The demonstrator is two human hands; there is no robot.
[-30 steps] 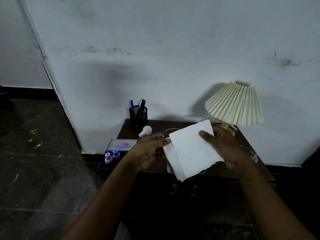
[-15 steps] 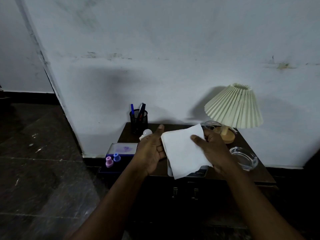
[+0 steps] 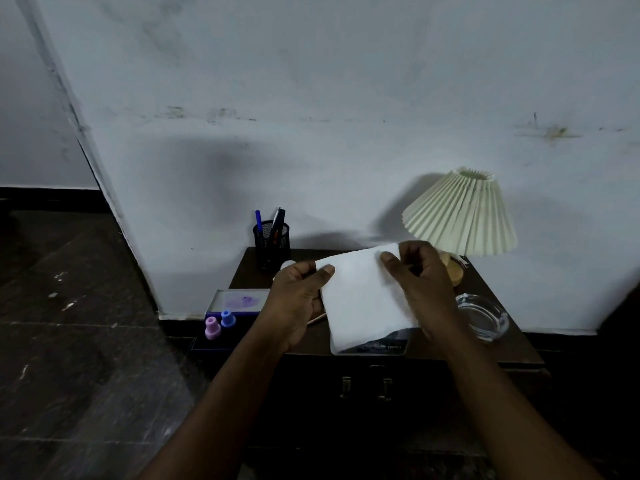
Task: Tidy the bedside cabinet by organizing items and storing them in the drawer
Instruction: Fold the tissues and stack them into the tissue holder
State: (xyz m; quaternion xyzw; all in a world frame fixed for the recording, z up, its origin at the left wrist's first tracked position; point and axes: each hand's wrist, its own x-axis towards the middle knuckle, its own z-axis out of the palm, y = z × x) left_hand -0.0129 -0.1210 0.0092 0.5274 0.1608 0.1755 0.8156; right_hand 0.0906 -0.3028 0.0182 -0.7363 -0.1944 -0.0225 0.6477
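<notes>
The white folded tissue is plain and tilted, its long axis eleven-to-five o'clock; left hand and right hand pinch its upper corners.

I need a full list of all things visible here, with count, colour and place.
paper sheet: one, white, held above the cabinet top
pen holder: one, black, back left
lamp: one, cream shade, back right
ashtray: one, clear glass, right side
box: one, blue, pale lid, left of cabinet
small bottles: two, pink and blue, by the box
cabinet: one, dark brown, against wall
left hand: holds sheet's left edge
right hand: pinches its top edge
</notes>
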